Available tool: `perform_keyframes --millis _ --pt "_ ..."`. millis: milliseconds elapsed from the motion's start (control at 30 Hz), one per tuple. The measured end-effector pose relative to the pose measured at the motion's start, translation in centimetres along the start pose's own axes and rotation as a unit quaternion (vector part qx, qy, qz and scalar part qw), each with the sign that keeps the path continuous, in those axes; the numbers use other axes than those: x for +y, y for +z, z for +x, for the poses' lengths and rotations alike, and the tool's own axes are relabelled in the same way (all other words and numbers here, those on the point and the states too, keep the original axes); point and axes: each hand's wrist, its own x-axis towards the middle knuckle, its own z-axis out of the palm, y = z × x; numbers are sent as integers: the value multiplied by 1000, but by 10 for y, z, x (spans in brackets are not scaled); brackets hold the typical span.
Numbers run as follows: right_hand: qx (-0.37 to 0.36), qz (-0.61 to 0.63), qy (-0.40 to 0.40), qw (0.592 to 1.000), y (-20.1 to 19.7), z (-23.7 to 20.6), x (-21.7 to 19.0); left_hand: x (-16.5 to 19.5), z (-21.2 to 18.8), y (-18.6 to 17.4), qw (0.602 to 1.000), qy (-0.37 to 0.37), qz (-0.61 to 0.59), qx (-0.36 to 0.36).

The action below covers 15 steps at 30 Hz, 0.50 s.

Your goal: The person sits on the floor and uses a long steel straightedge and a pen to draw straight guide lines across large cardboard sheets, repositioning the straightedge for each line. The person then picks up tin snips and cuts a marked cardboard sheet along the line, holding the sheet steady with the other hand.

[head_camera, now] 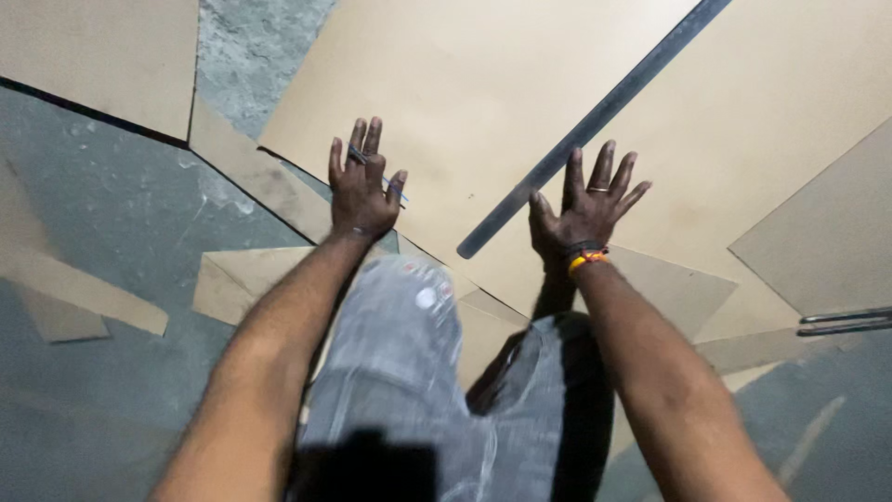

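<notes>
Head view: long steel ruler (pixel 595 121) lies diagonally on the cardboard sheet (pixel 465 93); right hand (pixel 585 209), fingers splayed, touches its near end, left hand (pixel 364 186) pressed flat, pen tucked between fingers, farther off

cardboard sheet (pixel 465 102): large, tan, lying flat on the floor, near edge ragged, one straight edge on the left | steel ruler (pixel 595 121): long, dark, flat on the sheet, running diagonally from near the sheet's lower middle to its upper right | pen (pixel 376 172): thin, blue, lying on the sheet left of the ruler
</notes>
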Motion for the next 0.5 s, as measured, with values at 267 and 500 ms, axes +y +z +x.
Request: perform_keyframes --millis 267,500 --pt "34 11 8 999 6 -17 -10 -4 -21 6 999 38 21 5" --pt "55 8 10 998 4 -37 -21 0 -33 13 996 55 52 54"
